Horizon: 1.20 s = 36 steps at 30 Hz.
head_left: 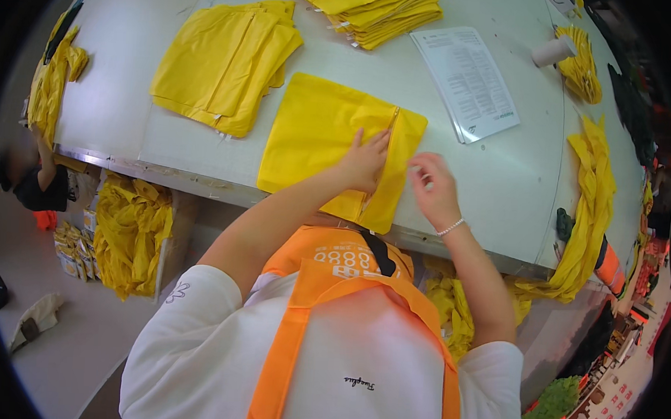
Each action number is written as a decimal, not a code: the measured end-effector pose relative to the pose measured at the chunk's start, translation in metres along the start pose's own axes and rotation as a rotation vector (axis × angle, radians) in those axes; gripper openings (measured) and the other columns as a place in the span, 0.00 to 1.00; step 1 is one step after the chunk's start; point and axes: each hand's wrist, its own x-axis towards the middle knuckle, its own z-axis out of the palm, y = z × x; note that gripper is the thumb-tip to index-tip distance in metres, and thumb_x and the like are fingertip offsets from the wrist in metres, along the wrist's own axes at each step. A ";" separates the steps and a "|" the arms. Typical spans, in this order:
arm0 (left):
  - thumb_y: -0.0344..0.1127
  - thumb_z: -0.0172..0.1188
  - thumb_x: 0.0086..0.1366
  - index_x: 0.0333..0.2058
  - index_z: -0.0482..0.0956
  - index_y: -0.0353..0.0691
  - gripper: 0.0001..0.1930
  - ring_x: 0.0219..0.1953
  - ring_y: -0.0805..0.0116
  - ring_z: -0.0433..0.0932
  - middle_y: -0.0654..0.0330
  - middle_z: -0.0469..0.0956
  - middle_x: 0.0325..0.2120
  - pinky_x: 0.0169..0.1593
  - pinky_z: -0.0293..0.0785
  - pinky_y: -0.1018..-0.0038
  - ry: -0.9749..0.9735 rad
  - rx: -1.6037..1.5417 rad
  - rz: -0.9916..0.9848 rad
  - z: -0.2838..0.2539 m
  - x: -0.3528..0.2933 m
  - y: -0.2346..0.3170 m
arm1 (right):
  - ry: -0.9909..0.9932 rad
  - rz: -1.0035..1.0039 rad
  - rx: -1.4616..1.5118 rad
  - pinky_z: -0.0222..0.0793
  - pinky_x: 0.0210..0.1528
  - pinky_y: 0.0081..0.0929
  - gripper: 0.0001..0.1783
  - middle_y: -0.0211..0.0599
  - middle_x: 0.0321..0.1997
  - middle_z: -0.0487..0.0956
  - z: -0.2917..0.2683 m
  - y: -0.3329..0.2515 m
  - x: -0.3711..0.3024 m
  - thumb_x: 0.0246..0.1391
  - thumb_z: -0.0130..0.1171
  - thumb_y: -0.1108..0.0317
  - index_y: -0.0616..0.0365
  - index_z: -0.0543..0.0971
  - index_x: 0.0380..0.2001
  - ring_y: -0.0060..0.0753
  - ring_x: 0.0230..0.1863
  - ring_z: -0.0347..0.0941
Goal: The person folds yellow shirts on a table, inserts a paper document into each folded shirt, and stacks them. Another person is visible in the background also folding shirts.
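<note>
A flat yellow zippered fabric piece lies in front of me at the table's near edge, with a zipper running down its right part. My left hand rests on it beside the zipper, fingers stretched out and pressing the cloth flat. Just off the piece's right edge is my right hand, raised a little with its fingers curled in. Something small and whitish shows at those fingers, too small to name.
The white table holds a stack of yellow pieces at left and another yellow stack farther back. Printed sheets lie to the right, near a white roll. Yellow cloth drapes over the right edge. Another person is at far left.
</note>
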 end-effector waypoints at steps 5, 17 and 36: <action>0.45 0.53 0.58 0.59 0.61 0.46 0.30 0.63 0.51 0.52 0.51 0.53 0.62 0.63 0.44 0.51 0.335 0.048 -0.171 0.002 -0.020 -0.021 | 0.128 0.643 0.382 0.69 0.34 0.21 0.13 0.35 0.32 0.78 0.058 0.093 -0.041 0.53 0.58 0.68 0.64 0.73 0.39 0.23 0.30 0.73; 0.43 0.56 0.57 0.53 0.67 0.49 0.24 0.57 0.54 0.61 0.55 0.65 0.55 0.60 0.52 0.57 0.489 0.098 -0.001 -0.018 0.067 -0.006 | 0.049 0.521 0.566 0.69 0.37 0.24 0.16 0.42 0.35 0.80 0.074 0.064 -0.012 0.53 0.58 0.66 0.67 0.75 0.40 0.27 0.32 0.75; 0.39 0.63 0.53 0.36 0.77 0.43 0.12 0.42 0.58 0.71 0.55 0.77 0.34 0.52 0.61 0.67 0.685 -0.601 -0.342 -0.072 0.113 -0.044 | -0.009 0.420 0.313 0.66 0.40 0.21 0.13 0.36 0.34 0.78 0.033 0.053 0.027 0.60 0.48 0.66 0.67 0.73 0.41 0.21 0.36 0.70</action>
